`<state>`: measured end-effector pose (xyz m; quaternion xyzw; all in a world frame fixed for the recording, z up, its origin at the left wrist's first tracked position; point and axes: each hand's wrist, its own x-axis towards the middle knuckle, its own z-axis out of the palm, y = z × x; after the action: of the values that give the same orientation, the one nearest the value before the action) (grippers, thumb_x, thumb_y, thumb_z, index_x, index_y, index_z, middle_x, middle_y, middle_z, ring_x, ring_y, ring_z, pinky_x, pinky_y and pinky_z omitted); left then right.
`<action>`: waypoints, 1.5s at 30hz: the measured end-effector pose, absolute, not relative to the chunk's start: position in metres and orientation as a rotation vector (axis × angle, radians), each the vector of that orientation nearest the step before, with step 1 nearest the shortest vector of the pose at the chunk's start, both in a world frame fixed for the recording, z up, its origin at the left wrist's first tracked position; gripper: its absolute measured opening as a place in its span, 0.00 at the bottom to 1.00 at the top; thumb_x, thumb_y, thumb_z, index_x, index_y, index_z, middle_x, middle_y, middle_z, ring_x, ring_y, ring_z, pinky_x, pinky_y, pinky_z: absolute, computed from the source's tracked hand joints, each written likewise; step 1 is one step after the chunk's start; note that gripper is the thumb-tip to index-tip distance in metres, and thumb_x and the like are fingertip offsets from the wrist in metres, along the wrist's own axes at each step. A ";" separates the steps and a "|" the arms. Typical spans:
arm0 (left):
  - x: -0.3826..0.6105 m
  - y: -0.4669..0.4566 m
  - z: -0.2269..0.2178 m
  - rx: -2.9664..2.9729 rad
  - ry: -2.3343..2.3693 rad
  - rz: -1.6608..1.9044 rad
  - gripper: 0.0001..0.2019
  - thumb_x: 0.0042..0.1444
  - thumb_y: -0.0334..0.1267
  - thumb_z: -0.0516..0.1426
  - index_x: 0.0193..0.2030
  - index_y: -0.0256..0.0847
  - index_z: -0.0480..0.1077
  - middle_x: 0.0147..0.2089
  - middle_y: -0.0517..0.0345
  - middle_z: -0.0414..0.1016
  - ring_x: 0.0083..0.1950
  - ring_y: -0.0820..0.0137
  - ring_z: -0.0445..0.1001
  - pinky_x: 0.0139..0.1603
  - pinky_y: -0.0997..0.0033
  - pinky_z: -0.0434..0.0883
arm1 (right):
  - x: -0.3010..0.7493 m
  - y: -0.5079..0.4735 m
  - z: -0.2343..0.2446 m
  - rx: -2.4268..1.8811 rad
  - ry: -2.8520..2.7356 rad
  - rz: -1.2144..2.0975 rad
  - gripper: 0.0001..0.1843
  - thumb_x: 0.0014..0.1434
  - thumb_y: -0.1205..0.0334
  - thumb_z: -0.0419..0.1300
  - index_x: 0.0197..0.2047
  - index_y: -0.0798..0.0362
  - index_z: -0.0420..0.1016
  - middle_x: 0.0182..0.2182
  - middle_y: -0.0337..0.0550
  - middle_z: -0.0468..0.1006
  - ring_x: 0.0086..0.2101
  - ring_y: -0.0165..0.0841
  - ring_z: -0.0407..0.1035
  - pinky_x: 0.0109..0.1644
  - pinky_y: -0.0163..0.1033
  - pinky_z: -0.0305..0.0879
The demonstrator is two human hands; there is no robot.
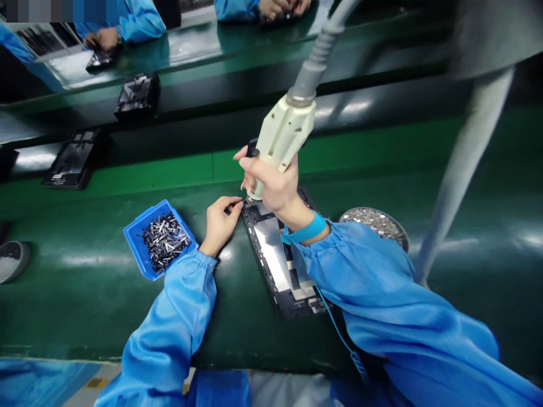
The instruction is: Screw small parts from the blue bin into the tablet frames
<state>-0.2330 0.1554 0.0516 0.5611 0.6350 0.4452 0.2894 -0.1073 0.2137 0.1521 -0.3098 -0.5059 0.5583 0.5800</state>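
My right hand encircled a cream tool over the black, silver-panelled device; my left hand pinched by its corner, whether on anything I couldn't tell.

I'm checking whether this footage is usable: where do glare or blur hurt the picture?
Head view: glare streaks the green bench beside the blue bin; head view: the grey post at right looks blurred; head view: coarse blocks mask the top-left corner; head view: the cream tool in the right hand reads fairly clearly.
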 end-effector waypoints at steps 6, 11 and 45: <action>-0.233 0.160 0.055 1.387 1.672 1.157 0.06 0.60 0.35 0.63 0.37 0.38 0.84 0.35 0.55 0.84 0.34 0.68 0.77 0.40 0.70 0.72 | -0.112 0.211 0.153 -0.858 -1.225 1.309 0.07 0.58 0.60 0.67 0.30 0.47 0.74 0.17 0.31 0.65 0.18 0.29 0.63 0.26 0.40 0.69; -0.228 0.159 0.057 1.332 1.623 1.174 0.06 0.60 0.34 0.63 0.38 0.36 0.83 0.35 0.55 0.84 0.32 0.69 0.76 0.38 0.71 0.70 | -0.115 0.212 0.146 -0.860 -1.224 1.302 0.10 0.58 0.60 0.69 0.28 0.47 0.74 0.18 0.32 0.68 0.18 0.28 0.64 0.25 0.39 0.69; -0.238 0.149 0.076 1.557 1.790 1.381 0.14 0.52 0.52 0.64 0.41 0.49 0.81 0.40 0.53 0.83 0.31 0.60 0.79 0.31 0.61 0.78 | -0.062 0.192 0.179 -0.642 -1.068 1.370 0.14 0.49 0.52 0.70 0.36 0.51 0.80 0.17 0.30 0.71 0.17 0.26 0.64 0.23 0.35 0.64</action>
<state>-0.2378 0.1492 0.0757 0.5562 0.6393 0.4932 0.1966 -0.0618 0.1921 0.1787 -0.2770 -0.4610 0.5911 0.6011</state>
